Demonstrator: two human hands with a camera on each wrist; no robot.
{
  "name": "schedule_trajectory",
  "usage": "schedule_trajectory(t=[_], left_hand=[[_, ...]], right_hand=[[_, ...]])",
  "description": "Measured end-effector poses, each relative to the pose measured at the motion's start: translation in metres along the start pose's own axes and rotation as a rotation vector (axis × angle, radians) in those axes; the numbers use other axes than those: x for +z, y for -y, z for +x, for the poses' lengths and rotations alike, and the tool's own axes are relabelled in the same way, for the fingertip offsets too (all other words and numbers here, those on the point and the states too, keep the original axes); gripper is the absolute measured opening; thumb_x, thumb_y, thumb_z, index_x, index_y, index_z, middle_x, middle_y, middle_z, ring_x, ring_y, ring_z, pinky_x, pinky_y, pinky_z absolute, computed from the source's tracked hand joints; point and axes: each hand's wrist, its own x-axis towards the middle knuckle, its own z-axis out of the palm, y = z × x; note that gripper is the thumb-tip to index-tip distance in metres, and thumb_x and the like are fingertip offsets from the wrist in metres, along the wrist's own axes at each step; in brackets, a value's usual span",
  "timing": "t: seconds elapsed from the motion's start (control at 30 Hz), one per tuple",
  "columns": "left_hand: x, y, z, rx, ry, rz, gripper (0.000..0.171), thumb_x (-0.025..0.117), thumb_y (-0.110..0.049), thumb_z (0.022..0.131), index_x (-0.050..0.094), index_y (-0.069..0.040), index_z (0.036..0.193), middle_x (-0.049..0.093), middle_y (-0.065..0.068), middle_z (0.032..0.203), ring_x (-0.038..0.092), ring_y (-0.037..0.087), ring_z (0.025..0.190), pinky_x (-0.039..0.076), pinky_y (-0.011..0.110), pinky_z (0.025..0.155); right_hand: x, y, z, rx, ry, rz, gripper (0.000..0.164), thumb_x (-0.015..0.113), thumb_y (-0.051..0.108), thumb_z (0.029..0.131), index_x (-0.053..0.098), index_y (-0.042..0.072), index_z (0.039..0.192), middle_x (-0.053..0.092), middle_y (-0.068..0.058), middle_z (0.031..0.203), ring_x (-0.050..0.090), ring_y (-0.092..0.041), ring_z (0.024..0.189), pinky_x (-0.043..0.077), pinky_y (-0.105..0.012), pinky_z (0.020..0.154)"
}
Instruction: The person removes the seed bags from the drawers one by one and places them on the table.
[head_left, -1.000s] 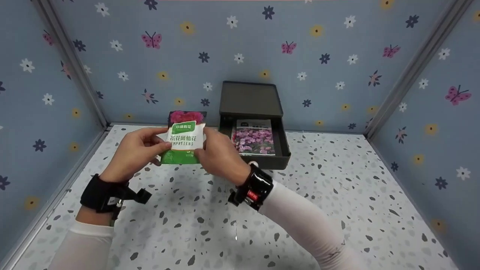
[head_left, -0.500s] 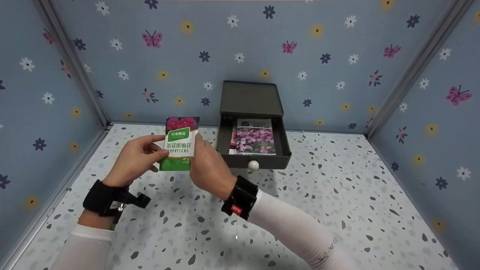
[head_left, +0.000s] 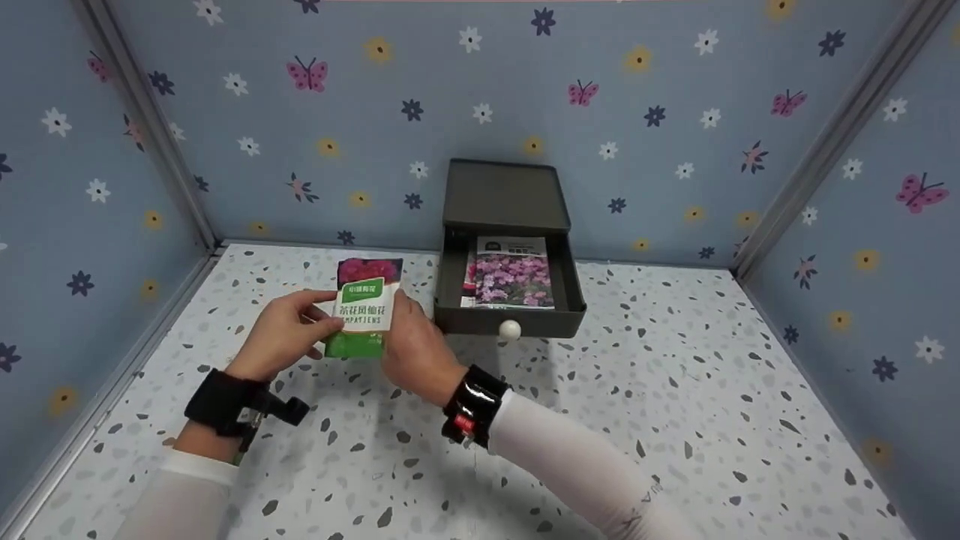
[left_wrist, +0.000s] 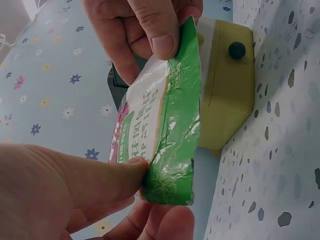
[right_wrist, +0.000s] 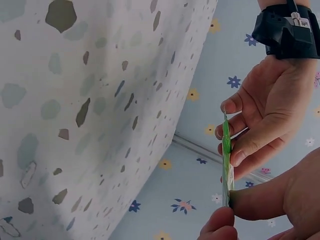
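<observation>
A seed packet (head_left: 364, 307) with pink flowers, a white middle and a green bottom is held up between both hands. My left hand (head_left: 289, 334) pinches its left edge between thumb and fingers. The right hand (head_left: 420, 349) grips the opposite edge, with its thumb on the printed face in the left wrist view. In the right wrist view the packet (right_wrist: 227, 150) appears edge-on. To the right of the hands, a dark drawer (head_left: 510, 322) with a white knob is pulled out. Inside it lies another packet (head_left: 514, 277) with pink flowers, partly covering a further red-and-white one.
The drawer belongs to a small cabinet (head_left: 506, 195) against the flowered back wall (head_left: 480, 75). In the left wrist view a yellow drawer front (left_wrist: 232, 85) with a dark knob shows below it. Speckled tabletop (head_left: 637, 420) surrounds it, with side walls left and right.
Both hands have lowered the packet slightly towards me. The right hand has moved left, away from in front of the drawer, uncovering its knob. The drawer and its packets stay put.
</observation>
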Motion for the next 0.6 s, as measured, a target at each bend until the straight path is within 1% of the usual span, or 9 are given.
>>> schedule_trajectory(t=[0.07,0.17,0.27,0.4,0.43,0.5,0.53,0.6], left_hand=[[0.002,0.004,0.002,0.0,0.006,0.008,0.062,0.076,-0.016,0.107,0.053,0.006,0.16,0.073,0.022,0.11,0.072,0.024,0.086,0.066,0.04,0.065],[0.006,0.009,0.005,-0.007,0.017,0.016,0.061,0.075,-0.015,0.107,0.053,0.007,0.16,0.074,0.023,0.11,0.073,0.024,0.084,0.066,0.043,0.066],[0.01,0.014,0.007,-0.024,0.035,0.018,0.061,0.074,-0.016,0.108,0.052,0.008,0.16,0.075,0.024,0.111,0.073,0.024,0.084,0.067,0.044,0.066],[0.016,0.019,0.01,-0.043,0.045,0.016,0.06,0.074,-0.015,0.107,0.053,0.008,0.159,0.075,0.024,0.11,0.073,0.024,0.082,0.066,0.042,0.065],[0.017,0.02,0.011,-0.046,0.048,0.018,0.06,0.074,-0.015,0.107,0.053,0.008,0.159,0.075,0.024,0.11,0.073,0.024,0.081,0.066,0.041,0.064],[0.02,0.022,0.012,-0.058,0.053,0.021,0.06,0.075,-0.015,0.107,0.054,0.009,0.158,0.076,0.024,0.109,0.074,0.024,0.08,0.066,0.04,0.064],[0.022,0.023,0.013,-0.065,0.058,0.026,0.06,0.075,-0.015,0.107,0.054,0.009,0.158,0.076,0.024,0.11,0.074,0.025,0.08,0.065,0.039,0.064],[0.027,0.024,0.016,-0.081,0.068,0.04,0.06,0.074,-0.016,0.107,0.054,0.01,0.157,0.076,0.023,0.11,0.074,0.025,0.079,0.065,0.039,0.064]], right_hand=[[0.004,-0.003,0.001,0.021,0.008,0.019,0.088,0.064,-0.011,0.097,0.022,-0.001,0.174,0.057,-0.016,0.157,0.066,-0.027,0.128,0.056,-0.035,0.111],[0.009,-0.007,0.003,0.027,0.011,0.004,0.092,0.066,-0.01,0.096,0.021,0.0,0.175,0.058,-0.015,0.156,0.066,-0.026,0.129,0.056,-0.035,0.11],[0.014,-0.012,0.003,0.002,0.006,-0.033,0.097,0.071,-0.007,0.093,0.02,0.0,0.175,0.059,-0.015,0.153,0.067,-0.025,0.124,0.059,-0.034,0.105],[0.023,-0.023,0.005,-0.031,-0.01,-0.043,0.099,0.076,-0.004,0.092,0.022,0.001,0.174,0.062,-0.014,0.144,0.068,-0.022,0.112,0.062,-0.031,0.093],[0.025,-0.027,0.006,-0.034,-0.015,-0.034,0.096,0.076,-0.003,0.094,0.023,0.001,0.174,0.062,-0.014,0.142,0.068,-0.021,0.109,0.062,-0.03,0.09],[0.03,-0.035,0.008,-0.014,-0.005,0.026,0.092,0.075,-0.002,0.097,0.025,0.004,0.174,0.061,-0.013,0.14,0.066,-0.02,0.105,0.06,-0.029,0.085],[0.031,-0.039,0.009,-0.003,0.005,0.074,0.09,0.075,-0.002,0.097,0.027,0.007,0.173,0.061,-0.011,0.138,0.066,-0.02,0.1,0.061,-0.03,0.08],[0.033,-0.048,0.012,0.009,0.015,0.164,0.077,0.072,0.0,0.101,0.035,0.011,0.169,0.064,-0.006,0.131,0.066,-0.018,0.092,0.06,-0.031,0.073]])
